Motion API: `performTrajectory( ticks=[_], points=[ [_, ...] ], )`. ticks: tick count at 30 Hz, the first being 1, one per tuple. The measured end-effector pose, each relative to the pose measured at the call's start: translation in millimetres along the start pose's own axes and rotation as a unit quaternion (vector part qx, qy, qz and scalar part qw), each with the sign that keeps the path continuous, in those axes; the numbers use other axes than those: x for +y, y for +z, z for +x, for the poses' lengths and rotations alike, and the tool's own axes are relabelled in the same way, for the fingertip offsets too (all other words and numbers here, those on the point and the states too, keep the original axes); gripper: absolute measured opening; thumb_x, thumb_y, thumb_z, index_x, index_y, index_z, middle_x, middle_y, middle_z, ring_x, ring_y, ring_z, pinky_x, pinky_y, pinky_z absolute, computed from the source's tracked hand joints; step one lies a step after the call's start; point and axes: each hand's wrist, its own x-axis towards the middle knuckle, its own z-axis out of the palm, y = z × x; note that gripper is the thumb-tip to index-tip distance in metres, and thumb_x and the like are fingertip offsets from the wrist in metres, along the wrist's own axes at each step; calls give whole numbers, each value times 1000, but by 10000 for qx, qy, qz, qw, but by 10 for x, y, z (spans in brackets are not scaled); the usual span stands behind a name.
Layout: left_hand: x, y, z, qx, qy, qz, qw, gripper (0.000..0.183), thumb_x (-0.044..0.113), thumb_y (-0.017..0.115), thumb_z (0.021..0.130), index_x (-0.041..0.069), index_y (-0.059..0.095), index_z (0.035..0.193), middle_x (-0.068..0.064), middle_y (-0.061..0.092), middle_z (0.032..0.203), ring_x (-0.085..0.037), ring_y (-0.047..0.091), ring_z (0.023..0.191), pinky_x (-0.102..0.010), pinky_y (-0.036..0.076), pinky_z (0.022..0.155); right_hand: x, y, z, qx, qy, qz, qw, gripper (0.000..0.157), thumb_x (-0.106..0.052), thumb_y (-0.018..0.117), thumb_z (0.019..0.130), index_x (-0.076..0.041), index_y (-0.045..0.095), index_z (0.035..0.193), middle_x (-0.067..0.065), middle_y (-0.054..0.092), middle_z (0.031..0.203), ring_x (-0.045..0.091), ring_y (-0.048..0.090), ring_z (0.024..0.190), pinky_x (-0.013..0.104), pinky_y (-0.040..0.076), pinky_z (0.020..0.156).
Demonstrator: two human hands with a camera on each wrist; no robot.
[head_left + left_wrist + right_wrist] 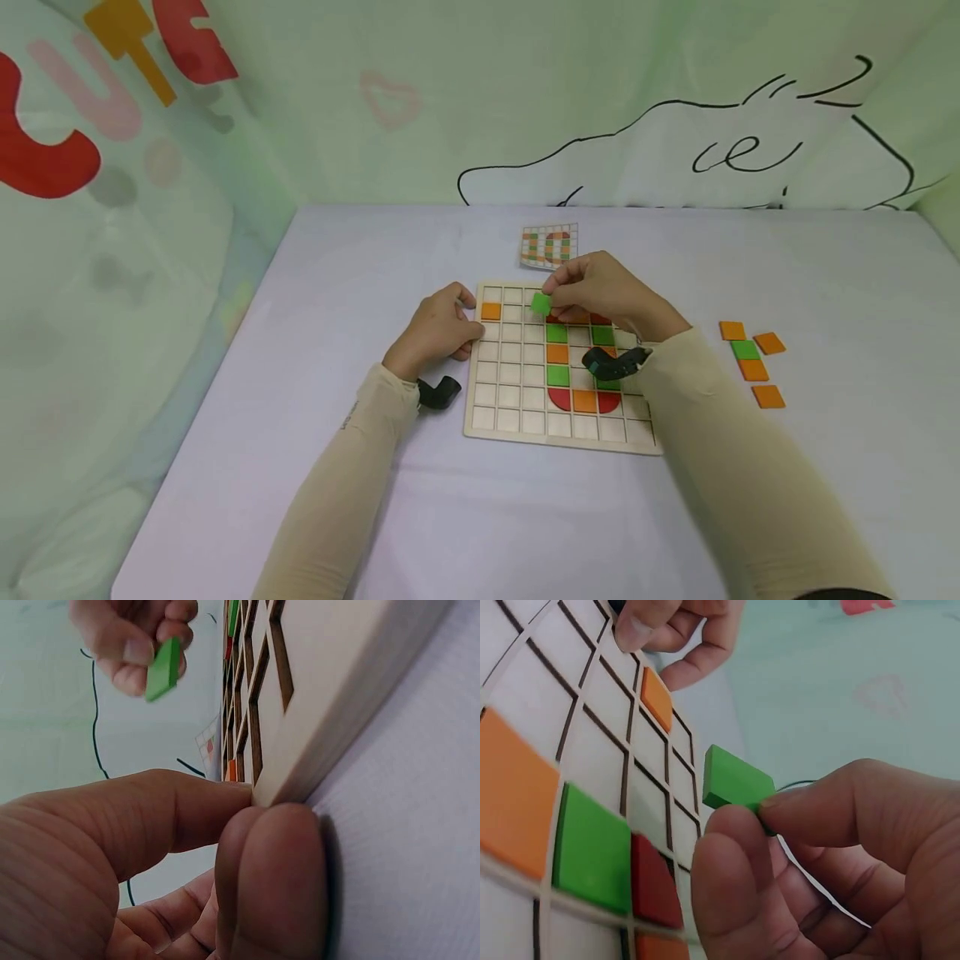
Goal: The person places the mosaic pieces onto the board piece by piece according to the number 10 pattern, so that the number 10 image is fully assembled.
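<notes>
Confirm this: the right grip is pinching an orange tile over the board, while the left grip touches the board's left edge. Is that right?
Not quite. The tile pinched by the right grip is green, not orange, as the right wrist view shows. The left grip does touch the board's left edge.

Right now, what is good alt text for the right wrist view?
The right hand pinches a green tile, apart from a wooden grid board with orange, green and red tiles. The left hand touches the board's edge.
</notes>
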Motion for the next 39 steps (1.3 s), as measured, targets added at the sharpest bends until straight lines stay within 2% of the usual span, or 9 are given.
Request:
performTrajectory(
  ticks=[7, 13, 21, 31, 39],
  points=[
    [4, 13, 4, -78, 157, 86, 9998, 34, 2, 70, 91, 2, 55, 121, -12, 62, 84, -16, 65, 59, -30, 63, 56, -59, 154, 193, -230, 70, -196, 9995, 23, -11, 65, 100, 7, 68, 115, 18, 68, 107, 21, 72, 83, 32, 65, 80],
    [15, 27, 10, -72, 140, 152, 9998, 34, 3, 70, 90, 3, 55, 120, -12, 63, 81, -16, 65, 57, -30, 62, 55, -63, 200, 274, -257, 148, -295, 9991, 21, -10, 64, 101, 7, 69, 113, 16, 72, 99, 19, 72, 80, 31, 65, 78],
    [12, 23, 8, -15, 148, 238, 9996, 34, 2, 70, 90, 3, 55, 121, -12, 64, 81, -16, 65, 55, -29, 62, 54, -72, 223, 316, -297, 239, -395, 9985, 21, -11, 64, 102, 6, 70, 112, 13, 73, 96, 18, 72, 78, 31, 65, 77],
    [-3, 0, 1, -18, 158, 247, 9996, 33, 3, 70, 91, 3, 55, 120, -12, 63, 81, -16, 65, 57, -30, 62, 55, -125, 278, 329, -230, 261, -819, 9960, 22, -14, 66, 101, 4, 72, 111, 14, 73, 96, 19, 70, 79, 31, 65, 78],
    [-12, -14, 11, -30, 208, 183, 9996, 33, 2, 69, 90, 3, 54, 120, -12, 62, 81, -16, 64, 57, -30, 62, 55, -165, 329, 344, -64, 344, -929, 9951, 20, -13, 66, 101, 4, 73, 108, 13, 72, 92, 18, 69, 77, 29, 64, 75]
  ],
)
